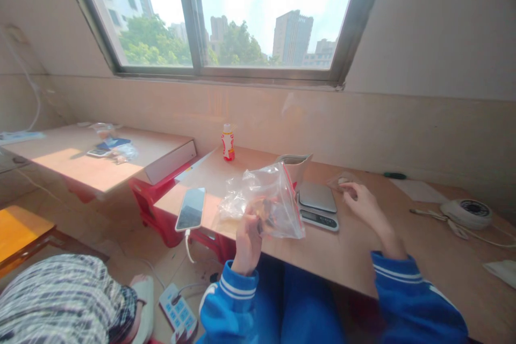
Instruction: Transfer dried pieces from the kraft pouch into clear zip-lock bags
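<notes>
A smooth, wood-toned surface (357, 252) lies beneath a crinkled, clear plastic zip bag (285, 215) of brown bits, pinched in the left hand (249, 244). Beside it sits a flat, metal-topped scale (318, 198). The right hand's (362, 203) fingers curl at a thin clear packet (342, 178); whether they pinch it, I cannot tell. The scale's display (320, 219) is illegible.

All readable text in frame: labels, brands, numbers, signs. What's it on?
None readable.
Bottle: red markings on its label, too small to read.
Scale: marks on its display, too blurred to read.
Clear bag: no legible print.
</notes>
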The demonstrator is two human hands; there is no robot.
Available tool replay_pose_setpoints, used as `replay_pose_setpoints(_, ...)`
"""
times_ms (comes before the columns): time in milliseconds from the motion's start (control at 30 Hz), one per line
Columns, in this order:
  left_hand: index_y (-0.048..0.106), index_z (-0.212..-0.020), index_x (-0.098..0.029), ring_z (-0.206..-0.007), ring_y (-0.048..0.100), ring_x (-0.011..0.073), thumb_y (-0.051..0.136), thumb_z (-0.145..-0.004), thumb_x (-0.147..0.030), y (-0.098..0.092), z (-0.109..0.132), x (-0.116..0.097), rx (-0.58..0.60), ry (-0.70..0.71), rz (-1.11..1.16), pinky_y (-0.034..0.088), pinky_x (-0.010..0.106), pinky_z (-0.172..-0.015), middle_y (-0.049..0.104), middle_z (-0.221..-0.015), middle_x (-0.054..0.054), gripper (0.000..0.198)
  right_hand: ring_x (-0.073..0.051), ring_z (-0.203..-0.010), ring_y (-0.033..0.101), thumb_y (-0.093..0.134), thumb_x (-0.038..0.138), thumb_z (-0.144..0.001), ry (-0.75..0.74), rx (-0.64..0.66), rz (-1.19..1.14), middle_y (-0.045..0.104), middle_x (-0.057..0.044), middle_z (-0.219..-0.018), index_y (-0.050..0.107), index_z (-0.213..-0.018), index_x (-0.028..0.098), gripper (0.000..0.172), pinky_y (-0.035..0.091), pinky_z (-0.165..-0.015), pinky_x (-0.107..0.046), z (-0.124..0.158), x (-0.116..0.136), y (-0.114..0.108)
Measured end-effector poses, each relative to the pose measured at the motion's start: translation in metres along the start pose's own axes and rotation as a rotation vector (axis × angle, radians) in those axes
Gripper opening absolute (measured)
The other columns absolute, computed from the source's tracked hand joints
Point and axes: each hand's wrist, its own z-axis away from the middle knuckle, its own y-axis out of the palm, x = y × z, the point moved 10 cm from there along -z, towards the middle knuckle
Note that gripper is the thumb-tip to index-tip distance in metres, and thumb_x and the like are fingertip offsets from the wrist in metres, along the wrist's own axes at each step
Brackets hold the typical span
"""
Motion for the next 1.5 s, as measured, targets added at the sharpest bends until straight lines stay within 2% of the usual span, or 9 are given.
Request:
replay_pose_setpoints(67,0.059,-0.116,-0.021,-0.085,0.063,0.0189,0.051,-0.079,-0.024,0.007,0.001,0.002,0.031,-0.002,-0.031,0.050,0.028,-0.067,0.067,-0.109,0.007,0.039,-0.022,-0.088,0.064,0.051,0.033,-0.085,-0.080,0.123,-0.362,0.067,-0.008,-0.096,0.065,-0.096,0.022,0.021,0.051,-0.082,-0.039,0.013,0.063,0.001)
replay_pose_setpoints(167,0.059,-0.115,-0.021,-0.091,0.063,0.0204,0.053,-0.077,-0.024,0.018,0.003,0.005,0.090,-0.012,-0.051,0.051,0.030,-0.072,0.066,-0.115,0.007,0.038,-0.019,-0.084,0.064,0.054,0.038,-0.087,-0.152,0.354,-0.637,0.067,-0.005,-0.091,0.063,-0.097,0.022,0.021,0.053,-0.079,-0.033,0.035,0.142,0.009)
replay_pose_setpoints(267,0.058,-0.117,-0.021,-0.097,0.062,0.0220,0.055,-0.079,-0.025,0.023,0.005,0.006,0.116,0.001,-0.093,0.050,0.032,-0.078,0.065,-0.118,0.008,0.038,-0.018,-0.082,0.065,0.059,0.040,-0.085,-0.134,0.508,-0.722,0.068,-0.005,-0.091,0.062,-0.095,0.020,0.022,0.054,-0.077,-0.031,0.050,0.173,0.025)
replay_pose_setpoints(500,0.057,-0.123,-0.021,-0.108,0.060,0.0249,0.061,-0.083,-0.032,0.030,0.004,0.006,0.139,0.059,-0.257,0.048,0.033,-0.087,0.064,-0.120,0.009,0.042,-0.022,-0.086,0.065,0.062,0.042,-0.082,-0.104,0.617,-0.708,0.069,-0.006,-0.099,0.064,-0.104,0.020,0.031,0.055,-0.074,-0.034,0.062,0.169,0.054)
replay_pose_setpoints(733,0.058,-0.114,-0.018,-0.102,0.064,0.0242,0.069,-0.077,-0.036,0.019,0.000,-0.008,0.005,0.173,-0.441,0.051,0.029,-0.078,0.067,-0.112,0.011,0.043,-0.022,-0.094,0.062,0.069,0.032,-0.078,-0.256,0.628,-0.615,0.060,-0.008,-0.120,0.056,-0.127,0.026,0.051,0.054,-0.080,-0.036,0.067,0.176,0.062)
replay_pose_setpoints(833,0.057,-0.110,-0.017,-0.091,0.068,0.0246,0.069,-0.077,-0.038,0.017,0.000,-0.006,-0.009,0.157,-0.427,0.053,0.028,-0.067,0.070,-0.104,0.010,0.041,-0.024,-0.096,0.063,0.068,0.027,-0.077,-0.302,0.668,-0.599,0.062,-0.007,-0.121,0.058,-0.126,0.027,0.049,0.054,-0.082,-0.038,0.070,0.182,0.065)
replay_pose_setpoints(1033,0.056,-0.114,-0.018,-0.109,0.061,0.0244,0.068,-0.078,-0.031,0.017,-0.002,0.008,-0.015,0.107,-0.294,0.050,0.032,-0.087,0.066,-0.116,0.010,0.040,-0.024,-0.108,0.061,0.060,0.028,-0.085,-0.253,0.659,-0.638,0.062,-0.007,-0.125,0.054,-0.129,0.026,0.045,0.050,-0.095,-0.041,0.071,0.182,0.068)
replay_pose_setpoints(1300,0.055,-0.116,-0.018,-0.115,0.058,0.0249,0.070,-0.076,-0.029,0.014,-0.004,0.015,-0.023,0.103,-0.287,0.046,0.036,-0.095,0.063,-0.121,0.011,0.044,-0.023,-0.125,0.048,0.048,0.034,-0.092,-0.270,0.650,-0.653,0.054,-0.005,-0.134,0.049,-0.134,0.029,0.041,0.034,-0.112,-0.044,0.078,0.177,0.072)
replay_pose_setpoints(1500,0.060,-0.103,-0.017,-0.114,0.059,0.0241,0.075,-0.070,-0.024,0.013,-0.008,0.011,-0.017,0.151,-0.353,0.041,0.038,-0.102,0.067,-0.115,0.009,0.038,-0.023,-0.116,0.055,0.048,0.037,-0.092,-0.158,0.637,-0.768,0.060,-0.006,-0.125,0.054,-0.123,0.024,0.034,0.043,-0.104,-0.042,0.078,0.171,0.081)
